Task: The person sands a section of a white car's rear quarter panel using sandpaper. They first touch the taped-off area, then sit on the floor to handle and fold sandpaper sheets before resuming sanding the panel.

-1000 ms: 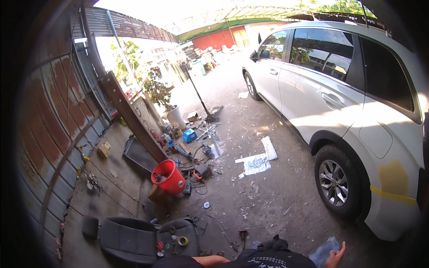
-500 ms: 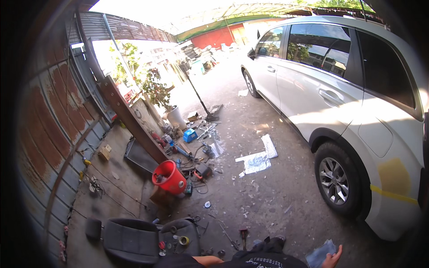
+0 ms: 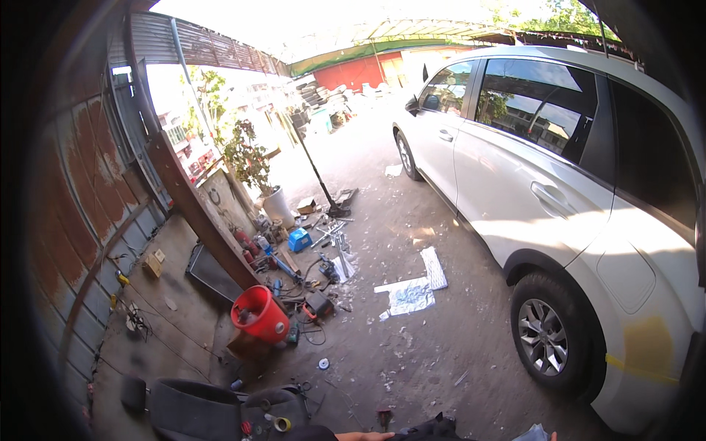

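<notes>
At the bottom edge, right of centre, a thin pale blue-grey sheet (image 3: 534, 434) shows, cut off by the picture. Fingers of my right hand (image 3: 554, 436) are at the sheet's right edge and appear to grip it; most of that hand is out of the picture. My left hand (image 3: 368, 436) is only a sliver of skin at the lower edge, close to my dark clothing (image 3: 430, 429), its fingers not readable. A small dark red tool head (image 3: 384, 419) lies just above it. To the right stands a white car (image 3: 526, 198) with a yellowish patch (image 3: 647, 345) on its rear panel.
A detached black car seat (image 3: 193, 409) lies at lower left with a tape roll (image 3: 282, 424) on it. Beyond are a red bucket (image 3: 259, 314), scattered tools (image 3: 318, 303), a blue box (image 3: 299, 239), a steel post (image 3: 202, 213) and silvery sheeting (image 3: 410, 295) on the floor.
The view has tilted up and shifted, so the floor things and the car sit lower. My right hand and its sheet have slid down, mostly out of the picture.
</notes>
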{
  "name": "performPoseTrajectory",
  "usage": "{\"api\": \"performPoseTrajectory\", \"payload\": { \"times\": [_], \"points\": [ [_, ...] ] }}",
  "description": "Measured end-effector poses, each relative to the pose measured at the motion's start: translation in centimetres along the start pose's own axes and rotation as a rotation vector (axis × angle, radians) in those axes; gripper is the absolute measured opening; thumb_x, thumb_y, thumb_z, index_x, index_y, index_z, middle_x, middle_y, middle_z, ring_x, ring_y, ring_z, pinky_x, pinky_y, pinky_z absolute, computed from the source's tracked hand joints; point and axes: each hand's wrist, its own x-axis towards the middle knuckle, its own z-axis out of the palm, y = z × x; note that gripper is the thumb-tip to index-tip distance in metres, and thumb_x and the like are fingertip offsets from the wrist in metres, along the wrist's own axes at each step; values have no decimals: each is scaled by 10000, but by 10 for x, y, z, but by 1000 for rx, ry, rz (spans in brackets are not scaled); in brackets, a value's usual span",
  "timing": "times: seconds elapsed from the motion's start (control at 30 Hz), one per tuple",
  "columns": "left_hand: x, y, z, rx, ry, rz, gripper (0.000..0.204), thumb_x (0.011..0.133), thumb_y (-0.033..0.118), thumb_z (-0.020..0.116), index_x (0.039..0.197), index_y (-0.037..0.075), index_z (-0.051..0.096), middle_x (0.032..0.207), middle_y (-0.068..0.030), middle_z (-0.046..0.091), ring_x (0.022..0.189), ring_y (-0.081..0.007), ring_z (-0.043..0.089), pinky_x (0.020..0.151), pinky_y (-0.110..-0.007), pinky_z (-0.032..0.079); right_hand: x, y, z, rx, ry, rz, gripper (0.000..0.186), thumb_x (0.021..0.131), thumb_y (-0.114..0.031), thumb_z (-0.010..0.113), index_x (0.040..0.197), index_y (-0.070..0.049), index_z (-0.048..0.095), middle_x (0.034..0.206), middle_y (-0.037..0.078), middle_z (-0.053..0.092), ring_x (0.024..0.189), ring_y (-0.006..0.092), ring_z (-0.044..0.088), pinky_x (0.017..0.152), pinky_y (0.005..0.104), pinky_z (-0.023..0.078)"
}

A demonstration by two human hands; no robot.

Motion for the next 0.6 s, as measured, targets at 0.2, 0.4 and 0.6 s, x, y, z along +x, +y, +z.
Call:
{"api": "performPoseTrajectory", "payload": {
  "times": [0.2, 0.4, 0.6],
  "points": [
    [16, 57, -48, 113, -37, 48, 627, 888, 560, 457, 1182, 18, 572, 1153, -126, 601, 1001, -238, 589, 872, -359, 464, 52, -35, 24, -37, -47, -91, 632, 789, 29, 515, 1392, 5, 324, 1345, 205, 430, 1176, 318, 473, 986, 401, 386],
    [28, 110, -80, 260, -78, 61, 569, 884, 527, 462, 1144, 37, 592, 1129, -138, 609, 986, -255, 596, 857, -366, 469, 90, -5, 50, 124, -90, -113, 610, 841, -58, 553, 1399, -13, 313, 1364, 193, 414, 1187, 313, 473, 981, 404, 400],
    [45, 165, -83, 431, -100, 75, 512, 881, 493, 467, 1106, 57, 611, 1105, -149, 617, 972, -273, 603, 842, -372, 475, 69, -59, 20, -18, 92, 62, 572, 843, -28, 534, 1382, -5, 343, 1353, 210, 435, 1213, 315, 460, 1007, 388, 376]
  ]
}}
